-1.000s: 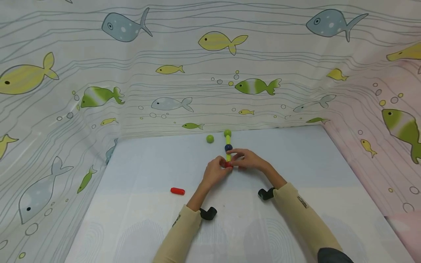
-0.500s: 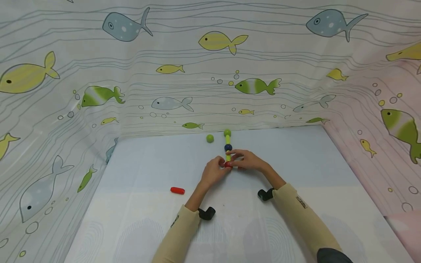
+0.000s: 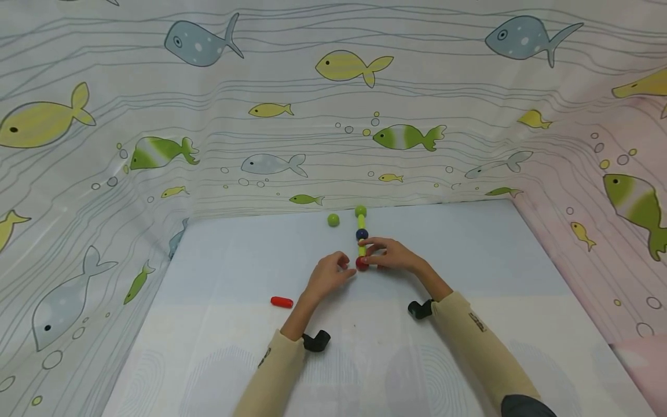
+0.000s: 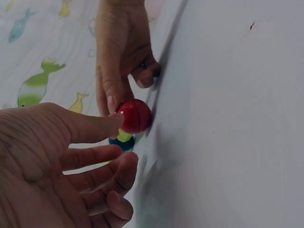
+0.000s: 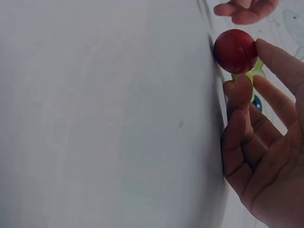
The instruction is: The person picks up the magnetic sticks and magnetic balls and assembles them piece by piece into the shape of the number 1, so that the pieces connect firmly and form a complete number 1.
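A ball-and-rod building toy (image 3: 362, 222) lies in a line toward the table's back edge. It runs from a green ball (image 3: 361, 211) through a dark blue ball (image 3: 362, 234) to a red ball (image 3: 362, 264), with yellow-green rods between them. My right hand (image 3: 392, 254) holds its near end, thumb against the red ball and fingers around the rod in the right wrist view. Left of the red ball, my left hand (image 3: 327, 275) is apart from it with fingers loosely bent and nothing held. A seam line crosses the red ball (image 5: 236, 51).
A loose green ball (image 3: 333, 220) sits left of the toy's far end. A red rod (image 3: 282, 302) lies on the white table (image 3: 219, 336), left of the left forearm. Fish-patterned sheeting (image 3: 333, 133) rises along the back and sides.
My left hand has let go of the red ball and drawn back to the left, showing more of the ball. The right hand and the toy stay nearly still.
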A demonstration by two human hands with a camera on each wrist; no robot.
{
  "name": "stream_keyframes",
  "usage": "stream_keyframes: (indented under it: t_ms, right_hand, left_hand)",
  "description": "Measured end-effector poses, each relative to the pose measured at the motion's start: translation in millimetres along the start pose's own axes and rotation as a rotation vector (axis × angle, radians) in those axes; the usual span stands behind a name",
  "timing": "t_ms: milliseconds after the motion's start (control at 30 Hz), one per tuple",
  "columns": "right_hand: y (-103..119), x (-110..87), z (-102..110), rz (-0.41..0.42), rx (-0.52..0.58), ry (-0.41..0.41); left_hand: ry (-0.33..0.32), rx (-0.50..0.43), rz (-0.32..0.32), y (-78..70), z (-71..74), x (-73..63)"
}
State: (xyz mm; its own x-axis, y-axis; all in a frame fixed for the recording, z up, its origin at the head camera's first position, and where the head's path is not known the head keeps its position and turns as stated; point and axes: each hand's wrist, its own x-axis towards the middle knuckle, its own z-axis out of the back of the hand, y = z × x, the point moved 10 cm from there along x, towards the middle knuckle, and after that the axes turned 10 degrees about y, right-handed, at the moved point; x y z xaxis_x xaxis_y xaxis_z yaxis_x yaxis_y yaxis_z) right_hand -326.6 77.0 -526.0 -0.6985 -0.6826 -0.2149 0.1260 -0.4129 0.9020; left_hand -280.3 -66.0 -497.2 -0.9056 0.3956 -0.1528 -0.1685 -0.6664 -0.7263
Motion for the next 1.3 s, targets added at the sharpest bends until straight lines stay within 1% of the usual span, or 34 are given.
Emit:
stream_keyframes:
  t_ms: [133,267,367,433,633,967,1100,1300]
  right_hand:
    - [-1.8,1.0,1.2,-0.016,-0.006,-0.002]
    - [-2.9,1.0,1.3,-0.032,0.001,0.002]
    - [-3.7,0.6,1.6,-0.042,0.001,0.003]
    - [-4.3,0.6,2.1,-0.043,-0.001,0.003]
    - [-5.5,0.6,2.6,-0.045,-0.005,0.005]
    - [-6.4,1.7,2.3,-0.039,0.001,0.014]
    - [-7.1,2.6,2.4,-0.028,-0.002,0.014]
    - [-9.2,4.1,1.2,-0.019,0.005,0.02]
  left_hand:
    - [0.042,0.017,-0.029,5.3,2.0,-8.4]
    - [0.103,0.051,-0.063,9.2,4.9,-20.2]
    - [0.138,0.075,-0.088,10.5,10.0,-30.5]
    - [0.146,0.093,-0.1,11.3,15.0,-36.9]
    - [0.139,0.103,-0.12,19.2,32.4,-53.2]
    - [0.087,0.11,-0.201,46.2,50.7,-75.0]
    - [0.09,0.097,-0.2,56.1,59.4,-84.2]
    - [0.117,0.069,-0.186,69.1,71.2,-96.7]
